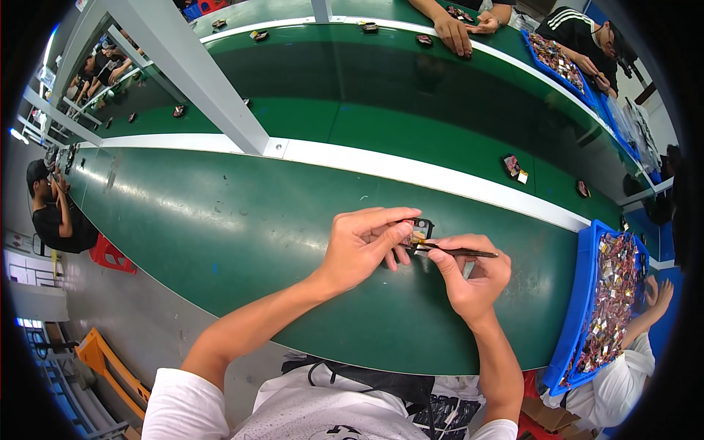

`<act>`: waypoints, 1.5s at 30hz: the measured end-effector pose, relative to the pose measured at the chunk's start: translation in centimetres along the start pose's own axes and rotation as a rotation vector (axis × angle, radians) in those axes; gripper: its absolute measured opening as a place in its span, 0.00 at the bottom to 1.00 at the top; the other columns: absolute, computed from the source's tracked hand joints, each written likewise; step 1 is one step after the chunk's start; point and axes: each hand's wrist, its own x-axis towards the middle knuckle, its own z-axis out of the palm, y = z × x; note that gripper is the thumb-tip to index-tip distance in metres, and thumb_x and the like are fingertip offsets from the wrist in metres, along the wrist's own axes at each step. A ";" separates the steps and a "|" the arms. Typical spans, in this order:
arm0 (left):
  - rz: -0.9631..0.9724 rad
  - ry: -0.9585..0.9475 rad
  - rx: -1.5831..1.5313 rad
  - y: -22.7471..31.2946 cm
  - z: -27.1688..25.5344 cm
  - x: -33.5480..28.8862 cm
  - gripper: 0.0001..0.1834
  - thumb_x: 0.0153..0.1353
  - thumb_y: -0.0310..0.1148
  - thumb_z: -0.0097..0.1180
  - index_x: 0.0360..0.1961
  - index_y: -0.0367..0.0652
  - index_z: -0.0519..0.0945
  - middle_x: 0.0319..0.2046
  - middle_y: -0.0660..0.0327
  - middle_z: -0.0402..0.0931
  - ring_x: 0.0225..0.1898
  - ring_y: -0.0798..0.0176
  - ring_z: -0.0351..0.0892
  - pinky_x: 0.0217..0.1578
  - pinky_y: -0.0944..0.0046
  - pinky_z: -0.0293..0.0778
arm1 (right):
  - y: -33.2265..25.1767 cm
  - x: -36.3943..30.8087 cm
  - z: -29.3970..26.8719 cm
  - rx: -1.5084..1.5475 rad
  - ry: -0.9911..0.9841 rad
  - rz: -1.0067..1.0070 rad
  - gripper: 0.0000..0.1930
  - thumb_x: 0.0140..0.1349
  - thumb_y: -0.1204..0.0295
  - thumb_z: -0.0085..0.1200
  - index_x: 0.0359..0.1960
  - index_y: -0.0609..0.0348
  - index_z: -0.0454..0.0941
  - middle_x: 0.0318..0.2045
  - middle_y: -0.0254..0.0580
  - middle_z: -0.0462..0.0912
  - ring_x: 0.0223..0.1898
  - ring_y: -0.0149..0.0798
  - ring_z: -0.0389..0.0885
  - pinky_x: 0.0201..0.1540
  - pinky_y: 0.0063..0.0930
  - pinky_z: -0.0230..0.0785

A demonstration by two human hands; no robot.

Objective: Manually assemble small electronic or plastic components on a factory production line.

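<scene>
Over the green table (pixel 249 213), my left hand (pixel 364 238) grips a small black plastic case (pixel 427 224) by its side, thumb and fingers closed around it. Inside the case I see reddish and yellowish parts, too small to make out well. My right hand (pixel 473 275) pinches dark tweezers (pixel 469 252), whose tips point left into the lower part of the case. A small whitish piece (pixel 422 250) shows by the tips; whether the tweezers grip it I cannot tell.
At the right stands a blue bin (pixel 570 330) heaped with small reddish parts (pixel 612 293). Beyond a white rail (pixel 411 183), a green conveyor belt (pixel 396 132) carries several small black units (pixel 515 168). A grey post (pixel 198 81) rises at the rail. Co-workers sit across, left and right.
</scene>
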 end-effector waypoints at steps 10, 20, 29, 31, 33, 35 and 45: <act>-0.068 0.007 -0.062 0.1 0.1 0.1 0.15 0.72 0.26 0.55 0.55 0.29 0.80 0.36 0.50 0.84 0.28 0.62 0.86 0.23 0.69 0.82 | 0.0 -0.1 0.0 -0.019 -0.004 -0.001 0.06 0.53 0.82 0.70 0.31 0.63 0.85 0.27 0.39 0.89 0.13 0.19 0.67 0.17 0.15 0.56; -0.185 0.003 -0.142 0.2 -0.1 0.4 0.16 0.71 0.29 0.57 0.54 0.28 0.80 0.33 0.52 0.84 0.27 0.63 0.86 0.22 0.70 0.79 | -0.1 0.0 0.2 -0.040 -0.053 -0.108 0.06 0.52 0.84 0.68 0.30 0.61 0.85 0.29 0.43 0.90 0.12 0.23 0.71 0.16 0.17 0.60; -0.201 -0.028 -0.089 0.6 0.0 0.6 0.15 0.67 0.22 0.58 0.53 0.27 0.79 0.32 0.55 0.82 0.28 0.66 0.85 0.23 0.70 0.81 | 0.0 -0.3 0.2 -0.175 -0.072 -0.235 0.08 0.51 0.83 0.69 0.30 0.56 0.86 0.28 0.38 0.89 0.21 0.29 0.84 0.19 0.19 0.61; -0.206 -0.010 -0.080 0.4 0.1 0.5 0.14 0.67 0.22 0.58 0.53 0.27 0.79 0.32 0.55 0.83 0.27 0.67 0.84 0.23 0.70 0.81 | 0.1 -0.3 0.3 -0.219 -0.087 -0.277 0.09 0.50 0.83 0.69 0.30 0.55 0.85 0.27 0.37 0.89 0.23 0.30 0.85 0.19 0.19 0.61; -0.202 0.026 -0.078 0.3 0.2 0.4 0.12 0.66 0.21 0.58 0.50 0.28 0.80 0.30 0.56 0.83 0.26 0.69 0.83 0.23 0.70 0.80 | 0.1 -0.4 0.4 -0.249 -0.095 -0.320 0.10 0.48 0.84 0.69 0.30 0.54 0.85 0.28 0.37 0.89 0.23 0.31 0.86 0.19 0.20 0.61; -0.202 0.035 -0.065 0.3 0.3 0.4 0.12 0.66 0.21 0.58 0.49 0.28 0.80 0.29 0.56 0.83 0.25 0.69 0.83 0.23 0.70 0.80 | 0.1 -0.4 0.5 -0.245 -0.101 -0.317 0.10 0.48 0.84 0.69 0.31 0.55 0.85 0.28 0.37 0.89 0.24 0.31 0.86 0.19 0.20 0.61; -0.114 0.136 -0.020 -0.1 0.1 2.1 0.13 0.66 0.21 0.57 0.50 0.26 0.78 0.30 0.54 0.82 0.26 0.65 0.84 0.26 0.68 0.82 | 0.4 0.3 0.6 -0.110 -0.019 -0.261 0.09 0.50 0.84 0.69 0.31 0.61 0.84 0.29 0.42 0.89 0.26 0.34 0.88 0.20 0.23 0.67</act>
